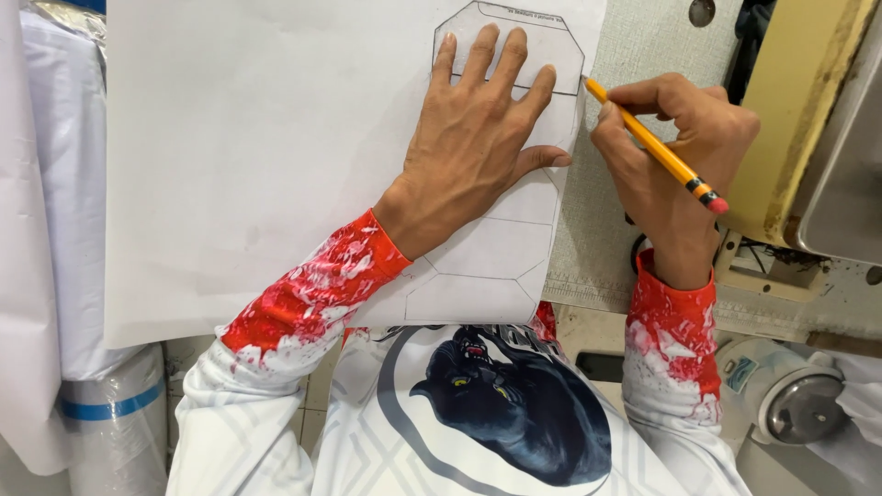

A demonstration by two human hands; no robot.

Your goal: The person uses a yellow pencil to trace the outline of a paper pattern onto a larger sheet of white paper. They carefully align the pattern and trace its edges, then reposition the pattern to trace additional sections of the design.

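Observation:
My left hand [473, 138] lies flat, fingers spread, pressing a white paper template [501, 262] with printed angular outlines onto a large white sheet [248, 156]. My right hand [675, 156] grips an orange pencil [652, 147] with a pink eraser end pointing toward me. The pencil's tip touches the template's right edge, just beyond my left hand's fingers. Both sleeves are white with red splatter print.
A yellowish sewing machine body [808, 119] stands at the right on a pale speckled table [643, 46]. White fabric rolls [55, 230] hang at the left. A round white and grey motor part [790, 404] sits below the table at lower right.

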